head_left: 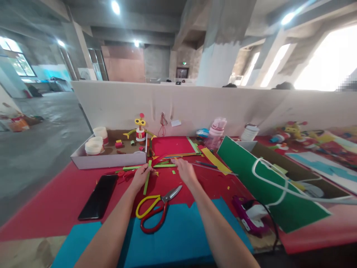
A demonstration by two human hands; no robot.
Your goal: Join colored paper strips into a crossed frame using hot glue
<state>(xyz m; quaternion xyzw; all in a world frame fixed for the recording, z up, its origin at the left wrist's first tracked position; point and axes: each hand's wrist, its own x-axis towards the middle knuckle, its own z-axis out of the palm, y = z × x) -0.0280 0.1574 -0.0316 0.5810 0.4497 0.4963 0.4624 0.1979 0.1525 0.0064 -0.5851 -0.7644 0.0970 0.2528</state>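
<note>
My left hand (141,176) is closed on a light green paper strip (147,182), which stands up past the fingertips and hangs down toward the scissors. To its right, my right hand (182,168) reaches over a pile of narrow green and red strips (164,165); its fingertips are too small to make out, so I cannot tell whether they grip one. Scissors (160,208) with one yellow and one red handle lie below the hands, partly on blue paper (173,238), blades slightly apart. A stack of red sheets (174,146) lies behind the hands.
A black phone (99,196) lies at the left. A white box (108,161) holding paper cups stands behind it, beside a small yellow-eyed figure (140,134). At the right are a green panel (267,186), a white cable, a purple power strip (248,217) and a pink bottle (215,133).
</note>
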